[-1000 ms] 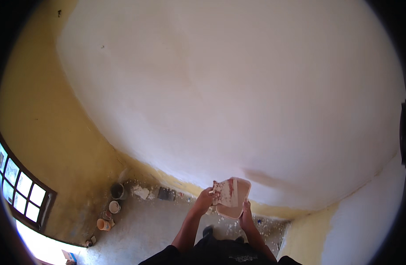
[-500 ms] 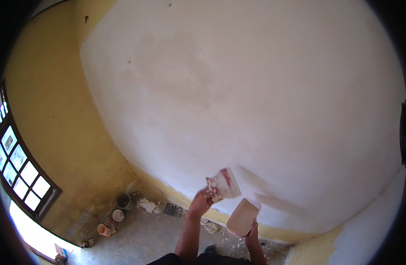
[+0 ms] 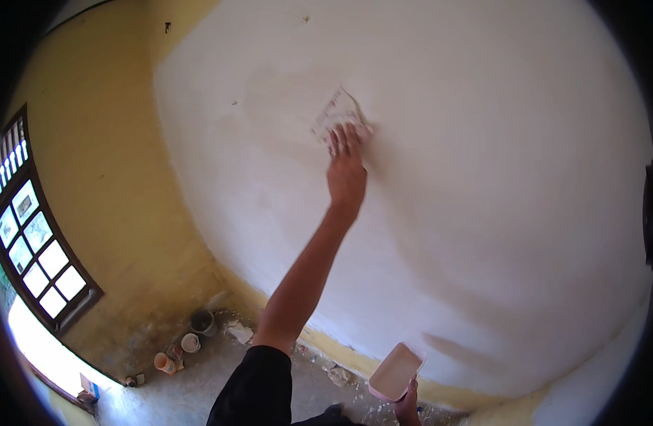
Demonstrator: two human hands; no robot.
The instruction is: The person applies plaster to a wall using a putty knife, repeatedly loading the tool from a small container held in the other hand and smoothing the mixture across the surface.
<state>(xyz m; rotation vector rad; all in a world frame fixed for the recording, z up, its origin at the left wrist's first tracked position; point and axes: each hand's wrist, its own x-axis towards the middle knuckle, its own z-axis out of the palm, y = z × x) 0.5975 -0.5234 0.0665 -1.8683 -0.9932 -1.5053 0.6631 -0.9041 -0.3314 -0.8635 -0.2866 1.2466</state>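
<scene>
Lifted to the wall (image 3: 497, 177), the left grip (image 3: 347, 169) pinches a scraper (image 3: 339, 110) while the right grip (image 3: 408, 405) clasps a tray (image 3: 381, 392), beige inside.

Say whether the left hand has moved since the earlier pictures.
Yes, upward: the left hand, earlier just above the yellow strip in view, now appears far above it, at the white wall.
</scene>
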